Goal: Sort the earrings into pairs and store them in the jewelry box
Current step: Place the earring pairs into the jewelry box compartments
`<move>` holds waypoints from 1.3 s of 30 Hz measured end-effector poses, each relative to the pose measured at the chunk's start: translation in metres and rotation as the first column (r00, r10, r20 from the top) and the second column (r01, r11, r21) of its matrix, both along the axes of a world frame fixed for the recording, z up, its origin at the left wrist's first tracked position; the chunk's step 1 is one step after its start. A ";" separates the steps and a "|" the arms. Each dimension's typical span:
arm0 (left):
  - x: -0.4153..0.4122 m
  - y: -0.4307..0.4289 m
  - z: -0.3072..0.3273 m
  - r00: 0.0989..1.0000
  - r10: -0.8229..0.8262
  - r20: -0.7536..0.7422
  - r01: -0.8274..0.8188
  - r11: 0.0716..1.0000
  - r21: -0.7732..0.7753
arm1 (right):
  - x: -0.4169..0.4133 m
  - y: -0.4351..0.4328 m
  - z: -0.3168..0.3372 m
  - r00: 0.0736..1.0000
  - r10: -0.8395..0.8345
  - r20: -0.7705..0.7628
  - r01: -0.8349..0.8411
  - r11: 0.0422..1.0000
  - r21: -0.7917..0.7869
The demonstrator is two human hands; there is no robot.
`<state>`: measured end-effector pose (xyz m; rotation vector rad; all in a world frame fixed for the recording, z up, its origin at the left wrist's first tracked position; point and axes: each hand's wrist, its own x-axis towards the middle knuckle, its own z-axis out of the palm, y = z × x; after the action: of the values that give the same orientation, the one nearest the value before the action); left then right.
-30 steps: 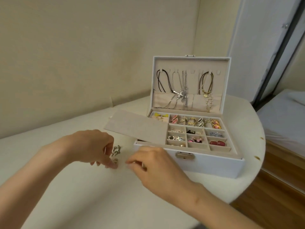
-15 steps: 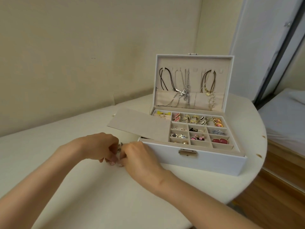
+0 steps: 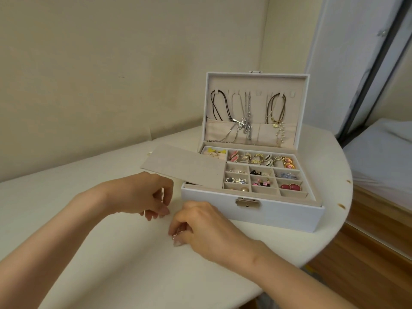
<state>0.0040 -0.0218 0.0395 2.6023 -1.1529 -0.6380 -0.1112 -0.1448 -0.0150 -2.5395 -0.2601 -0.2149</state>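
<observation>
The white jewelry box (image 3: 278, 216) stands open on the table, right of my hands. Its beige tray holds several earrings in small compartments (image 3: 263, 175). A beige flat cover (image 3: 185, 167) lies askew over the tray's left part. My right hand (image 3: 205, 226) hovers in front of the box with its fingers curled, and a small earring (image 3: 175, 236) glints at the fingertips just above the table. My left hand (image 3: 142, 194) is a little further left and back. Its fingers hang loosely curled with the tips near the tabletop, and I see nothing in them.
Necklaces (image 3: 245, 121) hang inside the raised lid. The white table (image 3: 100, 253) has a rounded edge on the right, with a wooden floor (image 3: 367, 264) below it. A wall runs close behind, and a bed (image 3: 379, 157) stands at the right.
My hands were together over the silver earrings; now the right hand has pulled back toward me, still curled. The left hand has opened up, and the earrings it held are out of sight.
</observation>
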 end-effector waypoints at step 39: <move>-0.021 -0.119 0.017 0.968 -0.079 0.237 0.196 0.829 -0.524 | -0.027 -0.132 0.055 0.968 -0.219 -0.124 0.246 0.922 0.298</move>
<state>-0.0173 -0.1408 0.0566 2.1356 -1.3543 -0.0315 -0.1382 -0.2771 0.0403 -2.2527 0.1071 -0.2145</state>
